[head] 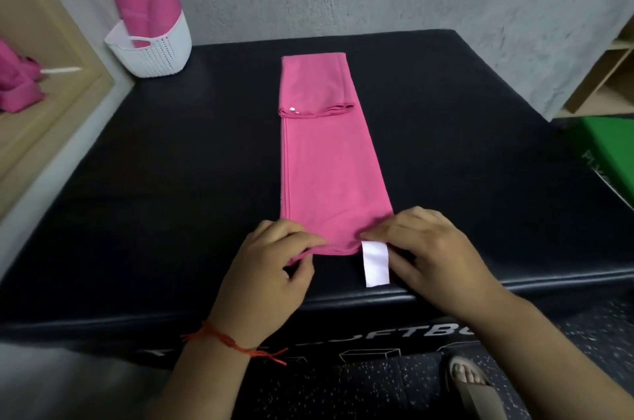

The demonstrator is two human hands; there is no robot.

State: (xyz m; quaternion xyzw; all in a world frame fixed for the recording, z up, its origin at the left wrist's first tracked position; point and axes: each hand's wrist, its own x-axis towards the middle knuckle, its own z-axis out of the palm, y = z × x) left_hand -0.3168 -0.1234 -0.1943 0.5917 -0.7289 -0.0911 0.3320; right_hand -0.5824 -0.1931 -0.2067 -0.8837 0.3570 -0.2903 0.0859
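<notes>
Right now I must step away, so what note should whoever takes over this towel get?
Left hand pinches the near left corner of the pink towel; right hand pinches the near right corner, by the white tag.
Done: towel lies on the black box as a long strip, far end folded back.
Left, probably: roll it from the near end and stand it beside the rolled towels in the white basket.
</notes>
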